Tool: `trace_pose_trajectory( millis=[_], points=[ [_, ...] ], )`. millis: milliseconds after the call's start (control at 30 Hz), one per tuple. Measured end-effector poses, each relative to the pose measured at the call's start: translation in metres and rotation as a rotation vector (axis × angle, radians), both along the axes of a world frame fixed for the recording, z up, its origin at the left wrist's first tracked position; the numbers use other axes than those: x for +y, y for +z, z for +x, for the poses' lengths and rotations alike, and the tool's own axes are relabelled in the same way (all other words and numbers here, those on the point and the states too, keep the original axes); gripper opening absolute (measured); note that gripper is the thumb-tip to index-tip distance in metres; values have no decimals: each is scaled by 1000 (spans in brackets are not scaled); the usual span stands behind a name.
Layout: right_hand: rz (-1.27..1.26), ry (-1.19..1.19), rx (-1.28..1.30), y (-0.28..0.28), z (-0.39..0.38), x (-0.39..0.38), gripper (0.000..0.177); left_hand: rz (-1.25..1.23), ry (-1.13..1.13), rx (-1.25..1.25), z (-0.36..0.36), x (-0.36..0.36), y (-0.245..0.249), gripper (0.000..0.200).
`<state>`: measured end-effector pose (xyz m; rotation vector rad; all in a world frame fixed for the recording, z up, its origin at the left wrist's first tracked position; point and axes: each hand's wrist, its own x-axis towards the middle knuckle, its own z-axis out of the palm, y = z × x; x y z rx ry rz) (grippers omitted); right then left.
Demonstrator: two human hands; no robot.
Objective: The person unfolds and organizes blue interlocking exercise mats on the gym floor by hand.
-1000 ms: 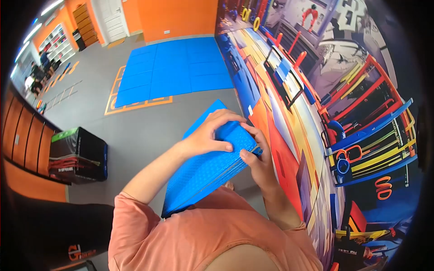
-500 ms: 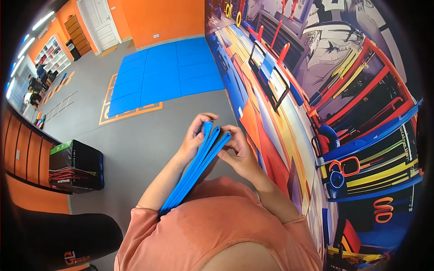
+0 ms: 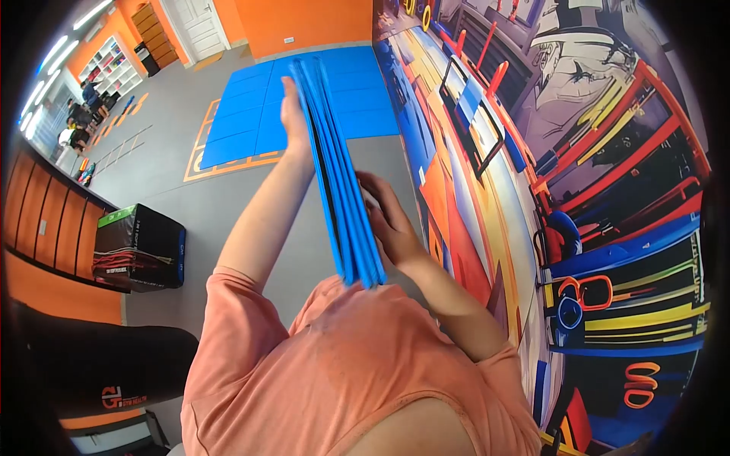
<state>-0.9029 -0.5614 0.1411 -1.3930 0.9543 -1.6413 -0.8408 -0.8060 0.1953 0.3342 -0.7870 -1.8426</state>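
Held on edge before the chest, the stack of blue foam mats (image 3: 338, 175) is clamped by the left hand (image 3: 293, 114), fingers gripping its far end, and the right hand (image 3: 388, 220), fingers pressed to its near right face; moving it likely calls for even pressure.

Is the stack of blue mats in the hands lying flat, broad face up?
No, the stack of blue mats shows edge-on, held up between the left hand and the right hand.

Folded mat (image 3: 338, 175) on edge between left hand (image 3: 293, 114) and right hand (image 3: 388, 216), box (image 3: 141, 247) far left
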Motion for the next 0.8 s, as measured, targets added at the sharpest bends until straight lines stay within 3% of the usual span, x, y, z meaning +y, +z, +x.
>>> trace_pose_trajectory(
  millis=[100,167,200,267,333,400,433,567,700,800],
  points=[
    [135,93,-166,-12,-4,33,78,88,204,-145,23,-7,18,70],
    [-82,196,-97,-14,-6,44,81,107,245,-101,34,-18,14,72],
    [-87,192,-97,-16,-6,45,81,120,244,-97,40,-21,14,73],
    [138,2,110,-24,-8,42,83,145,239,-58,47,-24,15,74],
    [170,-5,118,-48,-14,31,80,174,240,-14,54,-29,15,74],
    [275,3,-70,-61,-13,25,73,174,259,-25,63,-42,7,76],
    [229,-82,-31,-67,-10,24,58,186,267,-46,70,-48,3,76],
    [226,-265,-10,-59,-6,15,42,224,227,-140,99,-49,5,79],
    [181,-221,-184,-35,3,9,39,146,274,-289,128,-48,-7,85],
    [236,-155,-144,-50,17,4,43,128,352,-303,156,-42,-7,85]
  ],
)
